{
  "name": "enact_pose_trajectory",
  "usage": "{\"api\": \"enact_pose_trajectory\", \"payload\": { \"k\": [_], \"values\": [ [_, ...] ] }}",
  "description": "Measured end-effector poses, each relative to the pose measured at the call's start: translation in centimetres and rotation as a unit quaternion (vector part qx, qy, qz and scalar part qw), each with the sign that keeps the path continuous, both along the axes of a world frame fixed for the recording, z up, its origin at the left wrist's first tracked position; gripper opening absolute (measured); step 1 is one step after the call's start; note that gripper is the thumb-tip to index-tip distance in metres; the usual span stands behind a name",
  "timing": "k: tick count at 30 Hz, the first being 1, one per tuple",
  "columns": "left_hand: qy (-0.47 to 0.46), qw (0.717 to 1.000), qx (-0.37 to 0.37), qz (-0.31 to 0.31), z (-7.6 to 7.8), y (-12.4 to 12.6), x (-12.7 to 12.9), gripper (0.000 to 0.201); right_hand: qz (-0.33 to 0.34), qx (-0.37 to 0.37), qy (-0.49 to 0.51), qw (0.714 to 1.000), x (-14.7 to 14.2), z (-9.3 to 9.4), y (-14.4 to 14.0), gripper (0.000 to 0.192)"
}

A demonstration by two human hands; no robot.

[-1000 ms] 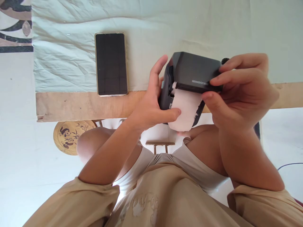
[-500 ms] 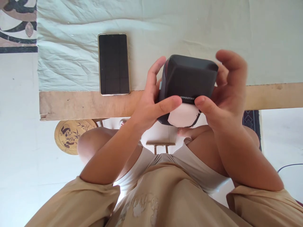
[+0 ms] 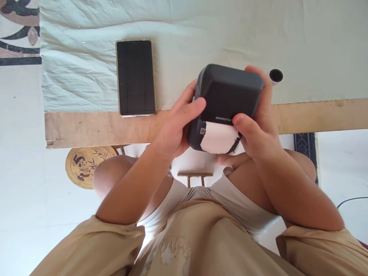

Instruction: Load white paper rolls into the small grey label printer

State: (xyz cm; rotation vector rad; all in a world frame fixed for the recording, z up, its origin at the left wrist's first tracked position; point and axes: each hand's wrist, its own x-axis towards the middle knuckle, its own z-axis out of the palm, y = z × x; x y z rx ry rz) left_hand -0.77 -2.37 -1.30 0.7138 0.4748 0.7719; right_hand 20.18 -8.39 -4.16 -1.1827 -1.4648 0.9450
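Between my two hands is a black label printer [image 3: 231,90] marked NIIMBOT, raised over the table's front edge. A white paper strip [image 3: 220,138] with a ragged right edge covers its lower front. My left hand [image 3: 179,124] grips the printer's left side, its thumb lying along the casing and its other fingers partly hidden behind. On the right side my right hand [image 3: 258,122] is wrapped round the casing, thumb on the front beside the lettering and fingers along the far side.
A dark-screened phone [image 3: 136,78] in a clear case lies at the left of the cloth-covered table [image 3: 184,34]. Right of the printer stands a small round item with a black top [image 3: 276,76]. Below the wooden edge [image 3: 100,128] is a round panda-printed stool [image 3: 83,167].
My right fingers have closed in round the printer's right side, uncovering the small round item. My left thumb has moved up and left, off the lettering.
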Motion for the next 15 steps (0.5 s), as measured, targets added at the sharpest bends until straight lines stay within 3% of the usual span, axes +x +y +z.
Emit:
{"api": "enact_pose_trajectory", "payload": {
  "k": [1,6,10,15],
  "values": [
    [-0.009,1.0,0.003,-0.021,0.1,0.2,-0.2,0.046,-0.001,-0.001,0.001,1.0,0.0,0.0,0.0,0.082],
    [0.034,0.999,-0.009,0.001,0.5,0.7,-0.2,0.064,-0.04,0.063,-0.069,0.995,0.7,0.5,-0.2,0.077],
    [0.028,0.998,-0.048,0.025,0.4,0.4,0.6,0.047,-0.066,0.111,-0.095,0.987,1.5,0.7,-0.6,0.074],
    [0.081,0.989,-0.1,0.073,0.0,0.0,1.2,0.057,-0.066,0.12,-0.106,0.985,1.7,0.7,-0.7,0.078]
  ]
}}
